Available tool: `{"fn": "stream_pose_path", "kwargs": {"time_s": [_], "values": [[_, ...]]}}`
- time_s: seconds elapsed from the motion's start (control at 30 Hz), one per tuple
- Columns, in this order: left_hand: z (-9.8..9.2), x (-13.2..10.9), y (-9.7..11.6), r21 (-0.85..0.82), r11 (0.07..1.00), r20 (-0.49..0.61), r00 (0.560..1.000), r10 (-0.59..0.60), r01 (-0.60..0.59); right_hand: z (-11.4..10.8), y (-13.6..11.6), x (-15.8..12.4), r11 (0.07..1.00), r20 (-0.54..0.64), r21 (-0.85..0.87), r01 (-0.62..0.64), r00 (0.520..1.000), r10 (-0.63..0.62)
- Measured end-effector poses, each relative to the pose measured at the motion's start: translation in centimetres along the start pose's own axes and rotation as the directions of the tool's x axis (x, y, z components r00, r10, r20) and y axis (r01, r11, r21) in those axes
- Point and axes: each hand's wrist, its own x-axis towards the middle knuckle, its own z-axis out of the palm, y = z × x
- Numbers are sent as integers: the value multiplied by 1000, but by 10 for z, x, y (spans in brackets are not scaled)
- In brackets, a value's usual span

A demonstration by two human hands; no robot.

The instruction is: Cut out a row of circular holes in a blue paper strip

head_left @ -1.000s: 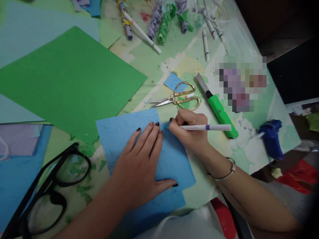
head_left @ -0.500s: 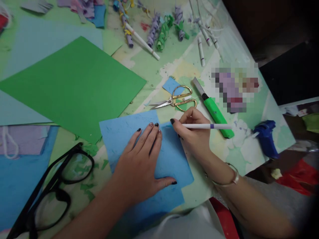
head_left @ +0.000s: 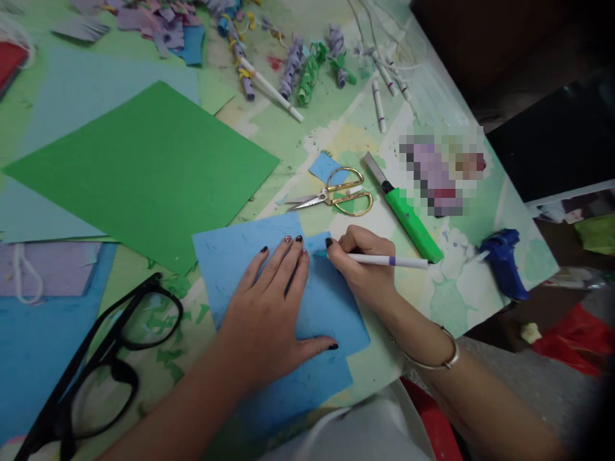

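Observation:
My left hand (head_left: 266, 314) lies flat on a sheet of blue paper (head_left: 225, 256), its fingers stretched out and the thumb pointing right. Pinched in my right hand (head_left: 368, 266) is a white marker (head_left: 408, 262) with a purple band, its bluish tip low over the paper's right part. Whether the tip touches the paper, I cannot tell. Just beyond the sheet are gold-handled scissors (head_left: 327, 197) and a small blue paper piece (head_left: 327, 168). A green utility knife (head_left: 413, 224) with its blade out rests beyond my right hand.
Green paper (head_left: 148, 173) covers the left side, near black-framed glasses (head_left: 125, 339). A blue glue gun (head_left: 504, 262) sits by the right table edge. Curled paper strips (head_left: 312, 73) and several markers (head_left: 378, 105) lie at the back. One patch on the right is pixelated.
My right hand has shifted slightly left and down, and the marker's tip has moved toward my left fingers. My left hand stays flat on the paper. The camera view has shifted a little.

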Motion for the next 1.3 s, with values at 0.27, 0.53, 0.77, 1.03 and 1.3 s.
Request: {"fn": "stream_pose_path", "kwargs": {"time_s": [0.27,0.53,0.77,1.03,1.3], "values": [[1,-1,0,7,1000,7,1000,-1,1,-1,1,0,1000,24,-28,-3,1000,3],[2,-1,-1,7,1000,9,1000,2,-2,0,2,0,998,27,-48,31,999,-30],[2,0,0,8,1000,12,1000,1,-1,-1,2,0,996,24,-69,58,998,-56],[1,0,0,5,1000,16,1000,-4,4,0,2,0,996,49,-51,67,997,-64],[1,-1,-1,7,1000,6,1000,3,-3,1,2,0,996,22,-68,51,999,-49]]}}
